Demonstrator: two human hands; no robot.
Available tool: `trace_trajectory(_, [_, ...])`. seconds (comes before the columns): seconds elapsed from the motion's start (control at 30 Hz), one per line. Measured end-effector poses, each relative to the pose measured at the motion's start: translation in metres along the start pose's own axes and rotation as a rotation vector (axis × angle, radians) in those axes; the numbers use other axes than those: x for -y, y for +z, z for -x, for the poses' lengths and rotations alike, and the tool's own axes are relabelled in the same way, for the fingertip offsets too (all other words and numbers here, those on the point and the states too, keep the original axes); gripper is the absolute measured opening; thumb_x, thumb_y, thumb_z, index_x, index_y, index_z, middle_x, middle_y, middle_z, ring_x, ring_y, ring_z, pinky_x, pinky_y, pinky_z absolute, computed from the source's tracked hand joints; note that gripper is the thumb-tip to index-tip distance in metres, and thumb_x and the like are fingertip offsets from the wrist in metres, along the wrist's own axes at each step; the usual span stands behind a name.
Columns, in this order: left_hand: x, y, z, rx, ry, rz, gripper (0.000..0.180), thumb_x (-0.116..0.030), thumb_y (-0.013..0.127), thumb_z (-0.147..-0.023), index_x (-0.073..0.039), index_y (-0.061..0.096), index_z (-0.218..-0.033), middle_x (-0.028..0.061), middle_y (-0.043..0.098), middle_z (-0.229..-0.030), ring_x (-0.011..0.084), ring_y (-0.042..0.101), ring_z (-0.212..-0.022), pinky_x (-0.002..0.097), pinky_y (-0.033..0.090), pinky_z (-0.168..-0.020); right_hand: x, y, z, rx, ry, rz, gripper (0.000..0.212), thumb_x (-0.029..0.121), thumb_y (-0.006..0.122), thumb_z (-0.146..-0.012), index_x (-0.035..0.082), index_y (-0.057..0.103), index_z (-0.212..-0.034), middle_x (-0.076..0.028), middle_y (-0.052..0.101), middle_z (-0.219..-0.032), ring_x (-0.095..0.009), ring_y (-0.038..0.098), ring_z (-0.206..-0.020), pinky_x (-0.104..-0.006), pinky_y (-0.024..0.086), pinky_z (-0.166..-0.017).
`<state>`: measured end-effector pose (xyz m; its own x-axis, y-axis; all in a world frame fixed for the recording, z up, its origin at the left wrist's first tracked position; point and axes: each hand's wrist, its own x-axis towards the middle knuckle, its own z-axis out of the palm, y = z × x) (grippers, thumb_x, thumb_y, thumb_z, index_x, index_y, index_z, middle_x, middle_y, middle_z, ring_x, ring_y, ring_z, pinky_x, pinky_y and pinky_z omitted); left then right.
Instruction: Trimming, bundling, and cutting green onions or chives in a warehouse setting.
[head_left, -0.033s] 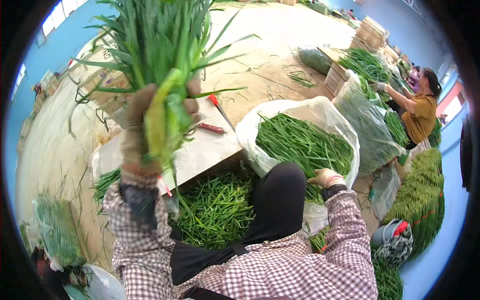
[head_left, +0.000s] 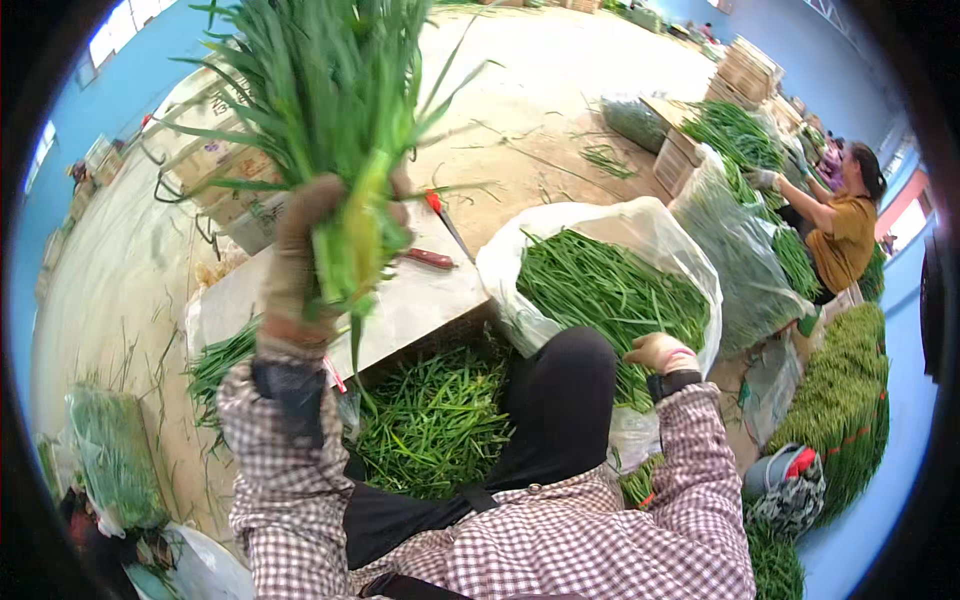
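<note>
My left hand [head_left: 318, 250], in a brownish work glove, is closed around a bunch of garlic chives [head_left: 335, 110]. The bunch is raised upright over a pale board [head_left: 420, 305], its long leaves fanning upward and one yellowed leaf among the stalks. Motion blurs both hand and leaves. A white plastic bag [head_left: 500, 265] stands open to the right, filled with loose garlic chives [head_left: 610, 285]. At its near edge is my right hand [head_left: 662, 356] in a pale glove, fingers loosely bent, with nothing visible in it. A red-handled knife [head_left: 430, 258] lies on the board.
An orange-handled blade [head_left: 440, 210] lies by the board's far edge. Cut greens [head_left: 430, 425] are heaped between my legs. Wooden crates [head_left: 225, 160] stand at far left. A co-worker [head_left: 840, 235] handles greens at right, near tied bundles [head_left: 835, 400] along the wall.
My left hand and its bunch have shifted slightly to the right. The fingers of my right hand have drawn in a little, and the hand has moved slightly up and right.
</note>
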<state>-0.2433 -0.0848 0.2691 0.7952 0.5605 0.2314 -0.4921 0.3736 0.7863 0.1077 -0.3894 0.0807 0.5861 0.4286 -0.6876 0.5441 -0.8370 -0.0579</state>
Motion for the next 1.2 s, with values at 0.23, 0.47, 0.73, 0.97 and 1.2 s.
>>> trace_trajectory(0.23, [0.156,-0.127,0.028,-0.489,-0.425,0.120,0.044,-0.025,0.074,-0.078,0.000,0.057,-0.109,0.0129,0.068,-0.089,0.0251,0.067,-0.072,0.0353,0.059,-0.069,0.142,-0.039,0.053,-0.629,-0.485,-0.415,0.043,0.040,0.067,-0.084,0.007,0.068,-0.110,-0.016,0.069,-0.106,-0.028,0.066,-0.099,-0.0360,0.049,-0.089])
trace_trajectory(0.47, [0.222,-0.150,0.058,-0.596,-0.661,0.231,0.051,-0.036,0.074,-0.080,0.000,0.062,-0.114,0.0120,0.070,-0.101,0.0235,0.068,-0.085,0.0337,0.057,-0.074,0.280,0.032,-0.067,-0.068,-0.550,-0.586,0.080,0.048,0.065,-0.085,-0.008,0.041,-0.137,-0.024,0.050,-0.137,-0.031,0.052,-0.123,-0.0338,0.040,-0.103])
trace_trajectory(0.73, [0.149,-0.187,0.066,-0.674,-0.590,-1.092,0.107,-0.055,0.072,-0.077,0.007,0.020,-0.146,0.0274,0.045,-0.139,0.0305,0.048,-0.127,0.0341,0.041,-0.102,0.315,0.035,-0.121,0.177,-0.494,-1.048,0.075,0.050,0.067,-0.084,-0.004,0.049,-0.133,-0.019,0.058,-0.126,-0.028,0.056,-0.112,-0.0346,0.043,-0.094])
trace_trajectory(0.97, [0.183,-0.210,-0.016,-0.980,-0.665,-0.751,0.107,-0.056,0.071,-0.076,0.007,0.022,-0.146,0.0257,0.038,-0.145,0.0314,0.042,-0.132,0.0367,0.036,-0.108,0.338,0.031,-0.149,0.129,-0.484,-0.812,0.082,0.052,0.070,-0.081,-0.003,0.046,-0.136,-0.019,0.052,-0.135,-0.028,0.053,-0.118,-0.0347,0.041,-0.099])
trace_trajectory(1.2, [0.218,-0.257,-0.034,-0.838,-0.738,-0.393,0.101,-0.060,0.072,-0.074,0.008,0.036,-0.140,0.0212,0.049,-0.137,0.0307,0.052,-0.121,0.0382,0.044,-0.099,0.379,0.047,-0.116,0.435,-0.772,-0.995,0.060,0.029,0.071,-0.086,0.000,0.048,-0.132,-0.007,0.063,-0.114,-0.017,0.062,-0.097,-0.0306,0.053,-0.079])
